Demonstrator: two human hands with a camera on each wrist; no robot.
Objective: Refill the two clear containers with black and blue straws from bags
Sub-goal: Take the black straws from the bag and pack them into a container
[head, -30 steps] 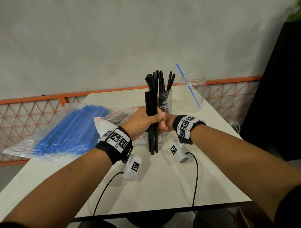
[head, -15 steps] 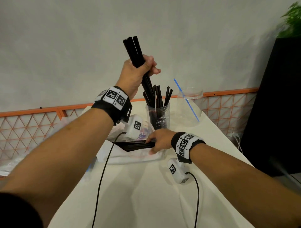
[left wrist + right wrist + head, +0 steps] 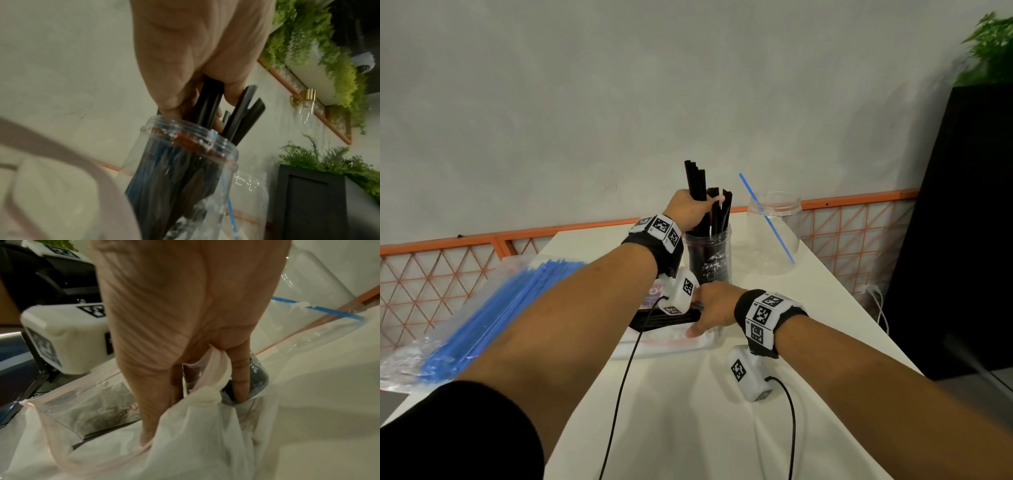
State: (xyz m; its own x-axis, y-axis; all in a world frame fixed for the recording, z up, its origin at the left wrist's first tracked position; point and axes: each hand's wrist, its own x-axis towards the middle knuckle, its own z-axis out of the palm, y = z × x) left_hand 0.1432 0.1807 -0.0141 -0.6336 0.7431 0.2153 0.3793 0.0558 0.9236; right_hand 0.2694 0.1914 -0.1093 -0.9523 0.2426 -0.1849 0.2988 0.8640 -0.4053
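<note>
The left hand is reaching down from above, its fingers curling round a bunch of black straws just over the threaded mouth of a clear jar. The straws' lower ends are passing into the jar below the fingertips, joining the dark straws already filling it. Two more black straws are leaning out of the rim, just beside the fingers. A blue straw is slanting behind the jar, below the hand. A dark planter with green fronds is standing farther off.
</note>
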